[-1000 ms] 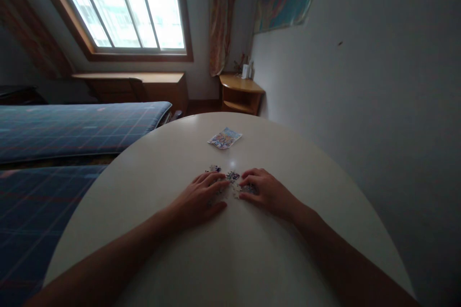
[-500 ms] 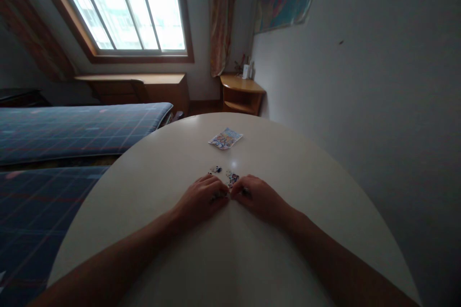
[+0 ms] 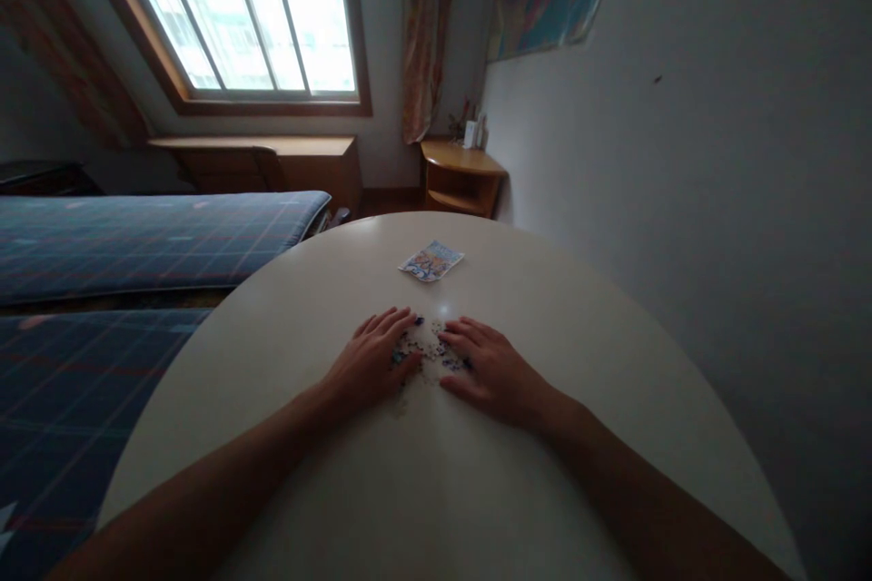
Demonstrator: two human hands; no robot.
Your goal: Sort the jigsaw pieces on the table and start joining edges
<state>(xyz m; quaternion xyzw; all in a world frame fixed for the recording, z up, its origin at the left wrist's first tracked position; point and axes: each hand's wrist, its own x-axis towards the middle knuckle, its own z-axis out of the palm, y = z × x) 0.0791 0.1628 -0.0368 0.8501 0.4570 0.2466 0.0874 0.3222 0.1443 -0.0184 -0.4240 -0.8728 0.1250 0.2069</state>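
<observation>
Right now both hands lie palm-down and flat, grasping nothing. The left hand [image 3: 371, 365] has its fingers spread, with the fingertips over the left edge of a small scatter of puzzle pieces [image 3: 428, 350]. The right hand [image 3: 489, 365] mirrors it, fingers loosely fanned and tips touching the right edge of the same scatter.

The pieces sit between the two hands on the pale round worktop [image 3: 436, 490], near its middle. Some are half hidden under the fingers, so I cannot count them or tell which are joined. As I read it, the step in hand is working the loose pieces flat under the fingertips, with no single piece picked out yet. Any further handling calls for a light touch, I judge — the pieces look thin and small, easy to push aside or overlap, and the light is dim.

Just beyond the scatter lies a colourful printed card [image 3: 431, 260], apart from both hands. Further out there is a blue checked bed [image 3: 136, 231] to the left, a wooden corner shelf [image 3: 461, 174] by the wall, and a bright window [image 3: 252, 9] above.
</observation>
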